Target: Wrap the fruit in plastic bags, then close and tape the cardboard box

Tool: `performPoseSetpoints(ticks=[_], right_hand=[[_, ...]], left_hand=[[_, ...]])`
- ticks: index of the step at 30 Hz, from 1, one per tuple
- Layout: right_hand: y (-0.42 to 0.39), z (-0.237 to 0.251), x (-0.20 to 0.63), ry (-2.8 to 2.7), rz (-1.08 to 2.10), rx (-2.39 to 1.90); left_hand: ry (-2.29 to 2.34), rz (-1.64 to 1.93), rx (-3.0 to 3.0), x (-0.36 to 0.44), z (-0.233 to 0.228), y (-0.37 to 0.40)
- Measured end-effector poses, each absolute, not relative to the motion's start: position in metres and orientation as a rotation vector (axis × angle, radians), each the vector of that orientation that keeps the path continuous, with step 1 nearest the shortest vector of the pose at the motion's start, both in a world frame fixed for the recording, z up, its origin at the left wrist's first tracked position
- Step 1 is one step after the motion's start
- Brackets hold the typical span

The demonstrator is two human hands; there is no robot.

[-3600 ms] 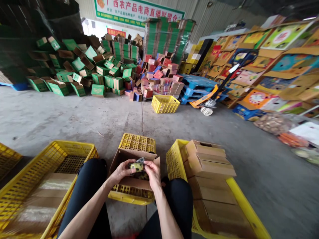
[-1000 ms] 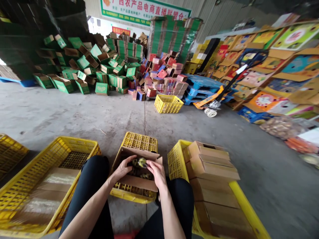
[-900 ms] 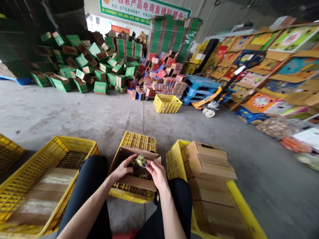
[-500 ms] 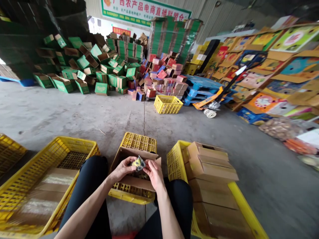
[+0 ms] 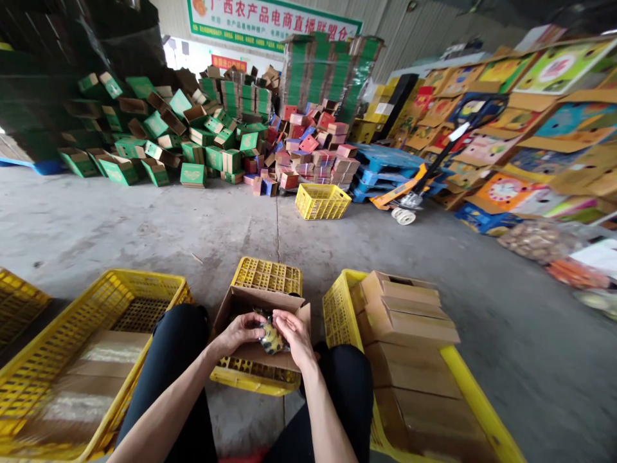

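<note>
Between my two hands is a small clear plastic packet (image 5: pixel 272 339) with yellow and dark contents; I cannot make out what they are. My left hand (image 5: pixel 242 332) pinches the packet's left side between thumb and fingers. My right hand (image 5: pixel 292 331) lies along its right side, fingers together and touching it. Both hands are over an open cardboard box (image 5: pixel 226 315), whose inside is mostly hidden by them. The box rests on an upturned yellow plastic crate (image 5: pixel 255 383) between my knees.
To my right, a yellow crate (image 5: pixel 337 315) holds stacked cardboard boxes (image 5: pixel 419 373). On the left, another yellow crate (image 5: pixel 166 283) contains taped boxes (image 5: pixel 96 379). Ahead are a yellow basket (image 5: pixel 322 202), an orange pallet jack (image 5: pixel 400 196), blue pallets (image 5: pixel 385 161) and heaped green cartons (image 5: pixel 193 173).
The packet has tipped over and come lower, with more of its yellow contents showing. My right hand has moved slightly left, over the packet's edge. The view has shifted slightly.
</note>
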State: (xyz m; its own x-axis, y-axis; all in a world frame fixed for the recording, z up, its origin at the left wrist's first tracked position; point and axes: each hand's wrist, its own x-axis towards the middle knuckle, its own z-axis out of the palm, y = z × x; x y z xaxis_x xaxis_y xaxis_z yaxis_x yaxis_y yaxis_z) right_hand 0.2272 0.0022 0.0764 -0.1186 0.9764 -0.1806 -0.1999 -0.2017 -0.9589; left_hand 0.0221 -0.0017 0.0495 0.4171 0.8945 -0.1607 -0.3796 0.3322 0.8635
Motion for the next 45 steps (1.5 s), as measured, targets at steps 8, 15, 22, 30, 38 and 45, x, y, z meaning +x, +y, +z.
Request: performPoseSetpoints(ticks=[8, 15, 22, 30, 38, 45], right_hand=[[-0.001, 0.076, 0.231, -1.07, 1.42, -1.392], [-0.008, 0.076, 0.238, -0.975, 1.745, -1.301], [-0.005, 0.071, 0.237, -0.884, 1.624, -1.292], [-0.002, 0.07, 0.23, -0.799, 1.587, -1.225], [0.003, 0.075, 0.228, -0.847, 1.527, -1.221], [0.007, 0.077, 0.226, -0.832, 1.516, -1.194]], left_hand=[[0.783, 0.907, 0.83, 0.021, 0.056, -0.003], [0.887, 1.074, 0.701, 0.016, 0.046, 0.006], [0.866, 1.048, 0.671, 0.017, 0.046, 0.005], [0.908, 1.171, 0.603, 0.015, 0.041, 0.011], [0.909, 1.252, 0.532, 0.013, 0.033, 0.017], [0.895, 1.275, 0.53, 0.013, 0.036, 0.018]])
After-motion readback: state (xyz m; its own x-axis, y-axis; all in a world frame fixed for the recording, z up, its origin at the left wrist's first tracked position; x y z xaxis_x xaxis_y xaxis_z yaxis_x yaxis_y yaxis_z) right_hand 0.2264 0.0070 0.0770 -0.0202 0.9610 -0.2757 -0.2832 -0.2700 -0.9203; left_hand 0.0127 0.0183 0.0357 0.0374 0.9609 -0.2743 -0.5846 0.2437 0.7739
